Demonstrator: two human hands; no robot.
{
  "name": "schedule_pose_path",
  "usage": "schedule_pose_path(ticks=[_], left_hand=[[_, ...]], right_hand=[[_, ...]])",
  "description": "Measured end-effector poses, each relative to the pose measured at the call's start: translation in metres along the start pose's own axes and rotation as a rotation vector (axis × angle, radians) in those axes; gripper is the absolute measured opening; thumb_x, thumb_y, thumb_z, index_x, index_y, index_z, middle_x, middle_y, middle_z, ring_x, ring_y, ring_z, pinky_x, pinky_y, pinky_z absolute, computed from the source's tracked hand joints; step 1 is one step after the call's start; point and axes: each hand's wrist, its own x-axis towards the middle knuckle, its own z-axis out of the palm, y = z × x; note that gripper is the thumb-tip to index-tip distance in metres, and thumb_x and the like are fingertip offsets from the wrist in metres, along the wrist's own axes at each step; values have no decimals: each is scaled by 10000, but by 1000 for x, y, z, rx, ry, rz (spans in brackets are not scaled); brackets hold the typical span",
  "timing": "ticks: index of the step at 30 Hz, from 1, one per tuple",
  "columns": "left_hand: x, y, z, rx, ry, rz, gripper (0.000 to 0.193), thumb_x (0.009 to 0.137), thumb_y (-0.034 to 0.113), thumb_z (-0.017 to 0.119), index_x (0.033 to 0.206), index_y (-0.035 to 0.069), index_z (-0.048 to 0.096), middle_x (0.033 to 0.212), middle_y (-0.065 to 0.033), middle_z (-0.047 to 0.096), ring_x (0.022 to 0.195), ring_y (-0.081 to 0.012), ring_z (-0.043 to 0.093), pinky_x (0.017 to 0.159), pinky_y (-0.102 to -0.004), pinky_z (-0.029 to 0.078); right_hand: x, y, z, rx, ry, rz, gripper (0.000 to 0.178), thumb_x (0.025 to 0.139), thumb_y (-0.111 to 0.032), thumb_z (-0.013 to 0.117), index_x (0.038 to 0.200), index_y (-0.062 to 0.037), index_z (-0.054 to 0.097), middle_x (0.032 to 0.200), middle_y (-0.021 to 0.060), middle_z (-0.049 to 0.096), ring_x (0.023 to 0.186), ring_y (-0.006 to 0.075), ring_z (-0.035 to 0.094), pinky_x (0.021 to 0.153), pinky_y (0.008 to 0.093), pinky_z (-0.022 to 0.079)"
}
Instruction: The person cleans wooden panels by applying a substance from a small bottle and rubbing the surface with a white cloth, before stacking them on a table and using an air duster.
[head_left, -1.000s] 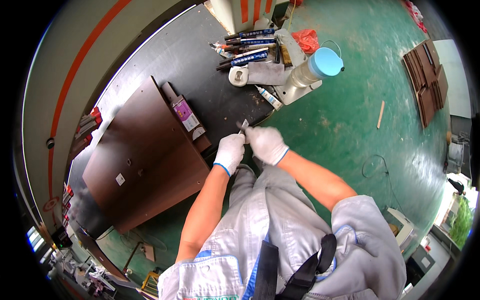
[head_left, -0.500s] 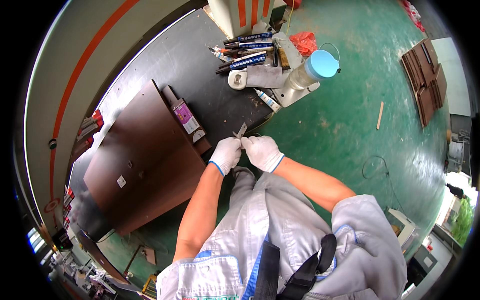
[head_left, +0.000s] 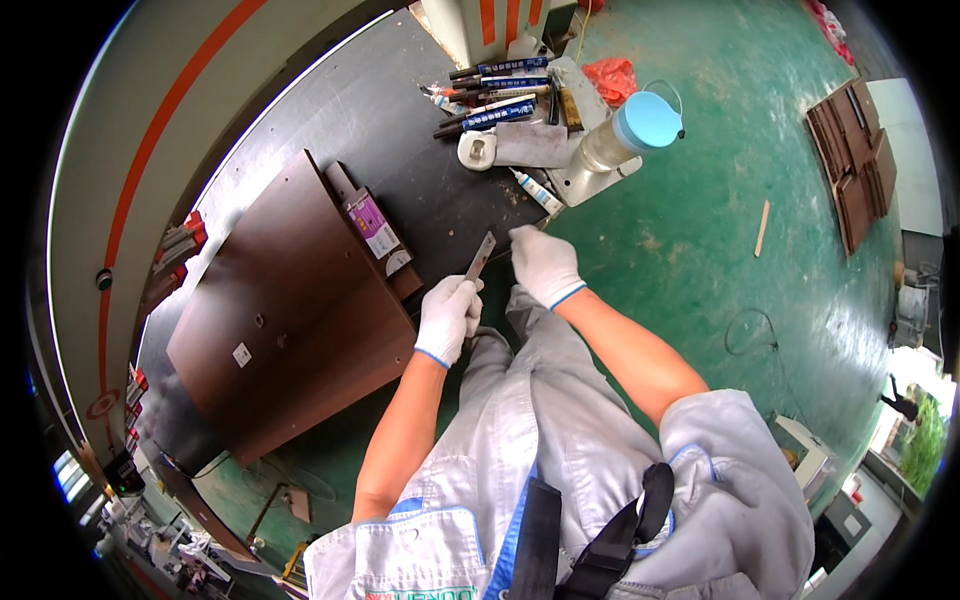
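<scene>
My left hand (head_left: 449, 315), in a white knit glove with a blue cuff, is closed round the lower end of a narrow, flat metal strip (head_left: 483, 254). The strip points up and slightly right, past the near edge of the black table (head_left: 440, 225). My right hand (head_left: 546, 266), gloved the same way, is beside the table's corner, apart from the strip. Its fingers are bent together; whether something small is between them is hidden. A white glue tube (head_left: 537, 190) lies just beyond it.
A large dark brown panel (head_left: 290, 320) lies on the table at left, with a purple-and-white box (head_left: 374, 228) alongside. Behind are several blue markers (head_left: 500, 113), a white tape dispenser (head_left: 476, 151) and a clear jar with a blue lid (head_left: 648, 122). More brown panels (head_left: 850, 165) lie far right.
My hands have come apart. The right one moved up and right, off the metal strip; the left one lowered slightly, still holding it, and more of the strip now shows.
</scene>
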Motion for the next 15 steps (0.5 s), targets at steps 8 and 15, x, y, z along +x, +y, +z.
schedule_pose_path(ticks=[8,15], left_hand=[[-21,8,36,-404,37,142,259,1062,227,536,1187,18,622,1058,-93,676,935,-215,683,794,-358,559],[-26,6,52,-296,152,136,175,1023,134,584,1041,9,706,812,-28,677,641,-88,608,571,-233,490]], right_hand=[[-23,-37,-25,1498,-225,593,148,993,-150,634,1020,-15,687,864,32,685,749,107,640,657,260,530],[-44,-36,-15,1600,-241,726,158,970,-169,676,979,-16,715,839,7,651,718,91,588,633,251,480]])
